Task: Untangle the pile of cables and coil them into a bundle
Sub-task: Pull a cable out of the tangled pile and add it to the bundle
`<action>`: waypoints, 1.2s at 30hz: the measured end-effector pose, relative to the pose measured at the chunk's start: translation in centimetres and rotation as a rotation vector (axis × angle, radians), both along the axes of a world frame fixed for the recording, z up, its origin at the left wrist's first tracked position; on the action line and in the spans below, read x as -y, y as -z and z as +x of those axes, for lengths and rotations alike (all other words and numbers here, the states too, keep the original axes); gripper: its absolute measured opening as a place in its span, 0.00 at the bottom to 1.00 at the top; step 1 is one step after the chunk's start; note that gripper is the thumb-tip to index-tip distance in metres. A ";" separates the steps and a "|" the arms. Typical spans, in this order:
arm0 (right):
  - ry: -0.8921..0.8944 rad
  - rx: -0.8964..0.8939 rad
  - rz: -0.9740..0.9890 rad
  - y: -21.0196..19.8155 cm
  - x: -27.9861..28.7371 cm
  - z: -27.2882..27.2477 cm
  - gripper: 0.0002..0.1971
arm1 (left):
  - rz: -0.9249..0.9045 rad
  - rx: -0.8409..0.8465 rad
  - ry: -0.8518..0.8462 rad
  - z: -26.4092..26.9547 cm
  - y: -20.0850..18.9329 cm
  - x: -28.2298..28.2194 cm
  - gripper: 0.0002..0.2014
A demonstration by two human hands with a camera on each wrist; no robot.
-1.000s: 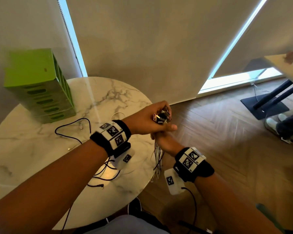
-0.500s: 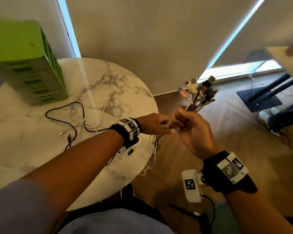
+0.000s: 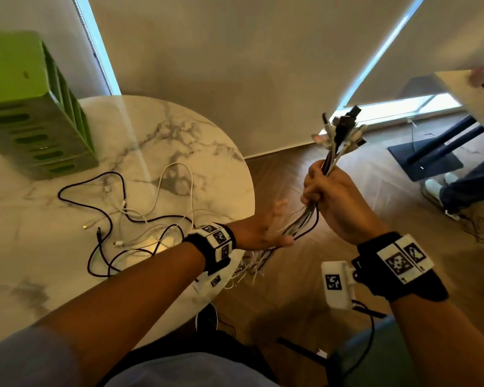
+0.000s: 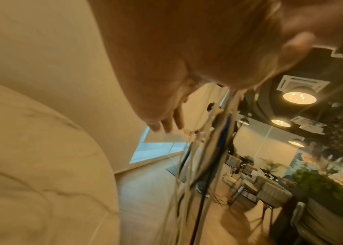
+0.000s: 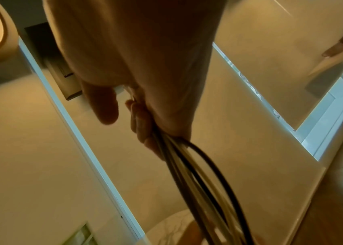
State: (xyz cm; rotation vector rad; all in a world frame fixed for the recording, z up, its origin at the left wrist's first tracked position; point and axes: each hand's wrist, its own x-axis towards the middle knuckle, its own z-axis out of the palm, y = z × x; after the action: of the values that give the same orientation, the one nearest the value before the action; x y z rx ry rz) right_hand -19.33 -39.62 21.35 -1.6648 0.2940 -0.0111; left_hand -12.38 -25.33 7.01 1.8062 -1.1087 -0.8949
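My right hand (image 3: 326, 191) grips a bundle of black and white cables (image 3: 305, 222), held off the table's right edge. The connector ends (image 3: 344, 132) fan out above the fist. In the right wrist view the fingers (image 5: 143, 126) curl round the cables (image 5: 189, 167). My left hand (image 3: 263, 231) is lower and to the left, fingers straight and blurred, with the cables running across its palm. The left wrist view shows straight fingers (image 4: 166, 123) beside the hanging cables (image 4: 203, 157). The bundle's tails (image 3: 252, 268) dangle below the left wrist.
On the round marble table (image 3: 179, 129) lie loose cables, a black one (image 3: 95, 188) and a white one (image 3: 179, 174), tangled together. A green slotted box (image 3: 31, 107) stands at the back left. Another person's shoe (image 3: 436, 191) and a stand base (image 3: 425, 160) are at the right on the wooden floor.
My right hand took over the bundle and lifted it up and to the right, connector ends upward. My left hand let go of the ends, dropped lower along the cables and opened.
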 end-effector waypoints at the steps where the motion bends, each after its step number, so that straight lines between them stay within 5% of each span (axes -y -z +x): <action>1: -0.038 -0.024 -0.014 0.1 0.2 0.0 0.12 | -0.094 0.016 -0.019 0.5 -0.8 -0.7 0.45; 6: -0.324 -0.125 -0.291 1.0 -1.6 0.6 0.02 | -0.325 -0.248 -0.116 2.0 -6.8 -1.4 0.26; 10: -0.384 -0.106 -0.369 2.9 -3.1 1.3 0.13 | -0.281 -0.258 -0.238 3.0 -9.4 -0.7 0.17; 15: -0.282 -0.084 -0.172 5.7 -3.8 2.5 0.08 | -0.198 -0.088 -0.252 3.4 -11.0 -2.3 0.19; 21: -0.712 -0.489 -0.447 13.2 -3.8 3.9 0.18 | -0.097 -0.266 -0.180 5.1 -13.6 -5.7 0.32; 23: -0.687 -0.536 -0.562 14.1 -3.2 4.3 0.22 | -0.118 -0.390 -0.198 6.0 -13.6 -7.3 0.27; 27: -0.359 -0.351 -0.867 15.3 -1.6 6.4 0.35 | -0.303 -0.574 -0.429 6.6 -12.6 -10.3 0.17; 31: -0.512 -0.262 -1.130 14.3 -4.9 7.5 0.35 | -0.558 -0.572 -0.745 6.9 -11.4 -12.3 0.15; 36: -0.728 -0.187 -1.181 13.0 -12.4 6.3 0.30 | -0.637 -0.384 -1.031 7.2 -11.1 -16.5 0.15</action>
State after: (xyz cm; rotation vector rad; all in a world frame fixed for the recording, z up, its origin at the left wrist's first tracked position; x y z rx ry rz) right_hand -13.03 -27.23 8.32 -2.8659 -0.2754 0.6247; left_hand -5.23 -8.83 18.11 1.2987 -0.0892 -0.1871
